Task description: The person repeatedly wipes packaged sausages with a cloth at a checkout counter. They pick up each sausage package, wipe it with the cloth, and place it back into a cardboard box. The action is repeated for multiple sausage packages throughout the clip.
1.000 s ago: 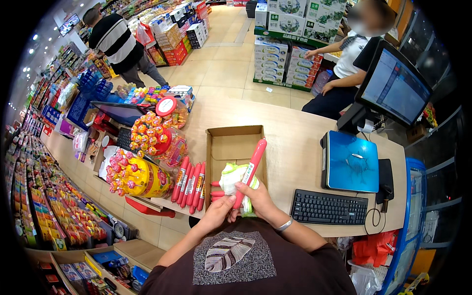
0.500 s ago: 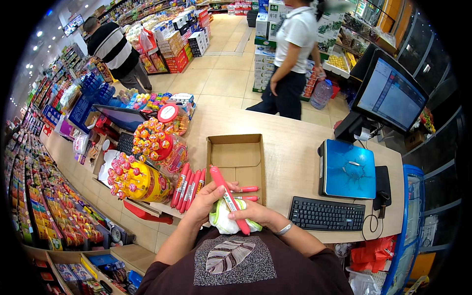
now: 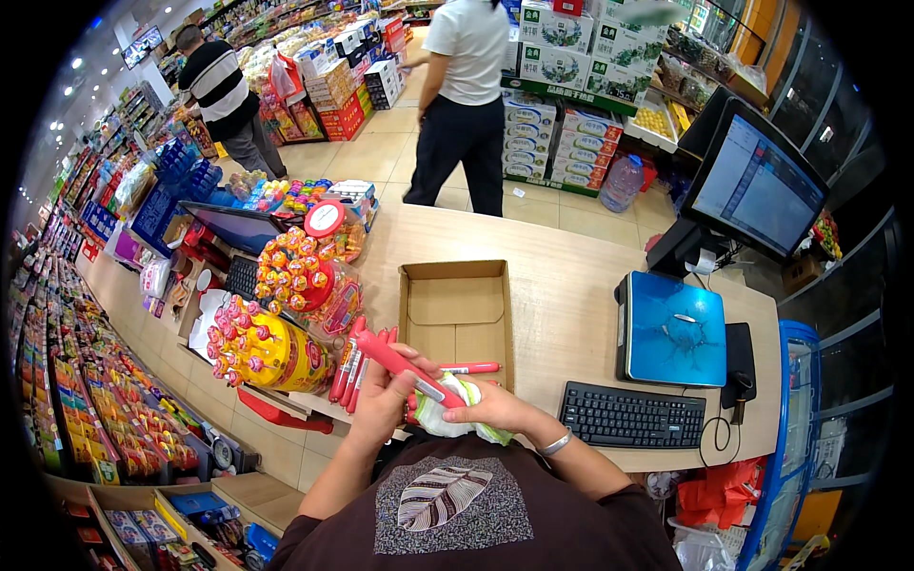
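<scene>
I hold one long red sausage stick [image 3: 407,366] in both hands, just above the near edge of the surface [image 3: 571,305]. My left hand [image 3: 381,404] wraps around its lower half, fingers curled shut around the tube. My right hand [image 3: 495,407] pinches the stick near its printed label, and the same hand also clutches a crumpled white and green plastic bag [image 3: 447,414] against the palm. The stick lies tilted, its far end pointing up and to the left, over the row of other red sausage sticks [image 3: 357,366] that lean beside the box.

To do this well, I judge that I should keep the left grip firm but not squeeze the soft casing, steady the bag mouth with the right fingers, and hold the stick close over the surface in case it slips.

The open cardboard box [image 3: 457,309] sits right in front of my hands, flaps up. It looks nearly empty: one red stick [image 3: 468,367] lies across its near end, and the rest of its floor is bare card. To its left stands a round yellow tub [image 3: 281,354] bristling with pink lollipops, and behind that a clear lollipop jar [image 3: 309,276] full of orange and red ones. What the bag holds, I cannot tell.
</scene>
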{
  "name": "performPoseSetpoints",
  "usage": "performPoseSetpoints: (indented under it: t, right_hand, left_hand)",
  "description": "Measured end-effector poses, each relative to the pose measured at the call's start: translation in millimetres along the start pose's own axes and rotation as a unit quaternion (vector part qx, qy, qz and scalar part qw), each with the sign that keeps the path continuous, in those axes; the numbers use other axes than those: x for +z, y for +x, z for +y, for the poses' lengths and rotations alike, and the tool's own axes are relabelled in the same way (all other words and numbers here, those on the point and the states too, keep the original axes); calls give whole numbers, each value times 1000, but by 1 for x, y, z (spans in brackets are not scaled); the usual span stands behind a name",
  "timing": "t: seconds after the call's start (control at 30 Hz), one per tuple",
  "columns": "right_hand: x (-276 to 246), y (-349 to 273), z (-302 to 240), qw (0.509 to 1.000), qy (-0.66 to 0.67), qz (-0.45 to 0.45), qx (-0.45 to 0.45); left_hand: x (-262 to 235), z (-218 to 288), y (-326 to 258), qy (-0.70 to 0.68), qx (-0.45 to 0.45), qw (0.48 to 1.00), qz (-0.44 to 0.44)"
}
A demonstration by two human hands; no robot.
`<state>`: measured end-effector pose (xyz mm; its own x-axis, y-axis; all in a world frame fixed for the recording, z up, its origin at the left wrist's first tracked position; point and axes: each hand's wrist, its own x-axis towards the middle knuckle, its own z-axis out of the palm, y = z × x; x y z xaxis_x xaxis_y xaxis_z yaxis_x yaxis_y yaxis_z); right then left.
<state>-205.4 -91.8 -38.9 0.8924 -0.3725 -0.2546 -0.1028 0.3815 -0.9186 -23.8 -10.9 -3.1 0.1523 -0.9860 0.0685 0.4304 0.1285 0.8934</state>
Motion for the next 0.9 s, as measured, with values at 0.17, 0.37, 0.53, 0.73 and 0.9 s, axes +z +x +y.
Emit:
performPoseSetpoints:
  t: [0.17,0.37,0.53,0.73,0.9]
  right_hand:
    - [3,-1,-5,999,-1,43,11]
    - [-8,8,19,997,-81,-7,7]
    - [-24,-6,4,999,-7,6,51]
    - [-25,-4,-5,953,128,249,-117]
    - [17,0,1,855,-340,257,-295]
  left_hand:
    - [8,-6,-12,113,-35,991,-62]
    - [3,-11,-18,104,-26,991,-75]
    - [-4,2,-8,-134,-52,986,90]
    - [-40,-30,-2,-167,-202,953,151]
    - [12,-48,-4,-79,-291,938,172]
